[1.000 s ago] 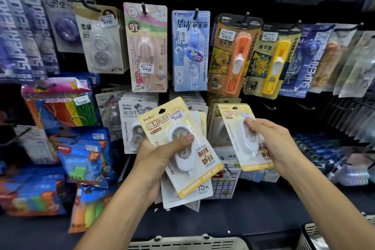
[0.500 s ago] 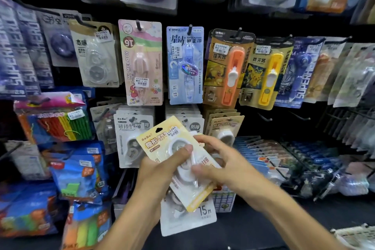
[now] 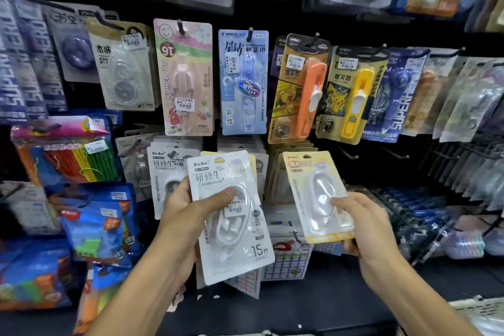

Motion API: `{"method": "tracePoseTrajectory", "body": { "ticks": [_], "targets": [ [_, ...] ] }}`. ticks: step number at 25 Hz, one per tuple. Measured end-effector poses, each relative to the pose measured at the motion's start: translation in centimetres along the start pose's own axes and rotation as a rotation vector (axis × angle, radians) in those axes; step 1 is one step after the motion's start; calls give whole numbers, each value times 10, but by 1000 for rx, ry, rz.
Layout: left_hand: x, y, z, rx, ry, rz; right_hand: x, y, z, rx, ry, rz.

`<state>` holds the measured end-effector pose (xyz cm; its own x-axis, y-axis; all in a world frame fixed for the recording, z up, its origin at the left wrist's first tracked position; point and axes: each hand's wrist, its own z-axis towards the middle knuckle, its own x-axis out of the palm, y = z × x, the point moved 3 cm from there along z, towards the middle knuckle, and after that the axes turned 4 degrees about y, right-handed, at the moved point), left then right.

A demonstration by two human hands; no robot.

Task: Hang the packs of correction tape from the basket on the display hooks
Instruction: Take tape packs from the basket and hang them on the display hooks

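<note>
My left hand (image 3: 188, 210) grips a white pack of correction tape (image 3: 231, 226) marked 15M, with the thumb across its blister; more packs seem stacked behind it. My right hand (image 3: 362, 226) pinches a yellow pack of correction tape (image 3: 317, 194) by its lower right part and holds it upright in front of the lower row of hooks. Behind it hang tan packs (image 3: 281, 166) of the same shape. Matching white packs (image 3: 166, 172) hang just left of my left hand. A corner of the basket (image 3: 480, 311) shows at the lower right.
The upper row holds a pink My Melody pack (image 3: 185, 76), a blue pack (image 3: 242, 82), an orange pack (image 3: 300, 87) and a yellow pack (image 3: 351, 90). Bare hooks (image 3: 349, 154) stick out right of the yellow pack. Coloured bags (image 3: 65, 155) hang at left. A dark shelf (image 3: 313, 305) lies below.
My right hand came to the stack in my left hand, took the yellow front pack and carried it right. A white pack is now in front in my left hand.
</note>
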<state>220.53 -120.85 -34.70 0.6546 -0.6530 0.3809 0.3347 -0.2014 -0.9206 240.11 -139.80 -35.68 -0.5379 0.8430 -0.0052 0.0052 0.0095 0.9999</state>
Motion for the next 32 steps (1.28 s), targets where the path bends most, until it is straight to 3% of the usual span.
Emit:
{"method": "tracePoseTrajectory", "body": {
  "ticks": [2, 5, 7, 11, 16, 20, 25, 29, 32],
  "targets": [
    [5, 2, 0, 8, 5, -4, 0, -4, -2, 8, 16, -37],
    [11, 6, -2, 9, 16, -6, 3, -12, 0, 141, 77, 96],
    [15, 9, -2, 10, 5, 2, 7, -11, -4, 124, 102, 9],
    [28, 21, -10, -18, 33, 87, 52, -8, -31, -46, 488, -161],
    [27, 22, -11, -107, 124, 24, 55, -11, -27, -57, 354, 82],
    [9, 10, -3, 0, -134, 8, 46, -5, -19, -107, 369, 142],
    [-33, -33, 0, 299, -452, 30, 67, -3, -14, -171, 489, 88],
    [-76, -68, -10, 421, -624, -5, 120, -11, -23, -182, 605, 87],
    [-105, -83, -21, 464, -704, 0, 176, -10, -32, -176, 599, 39]
  ]
}}
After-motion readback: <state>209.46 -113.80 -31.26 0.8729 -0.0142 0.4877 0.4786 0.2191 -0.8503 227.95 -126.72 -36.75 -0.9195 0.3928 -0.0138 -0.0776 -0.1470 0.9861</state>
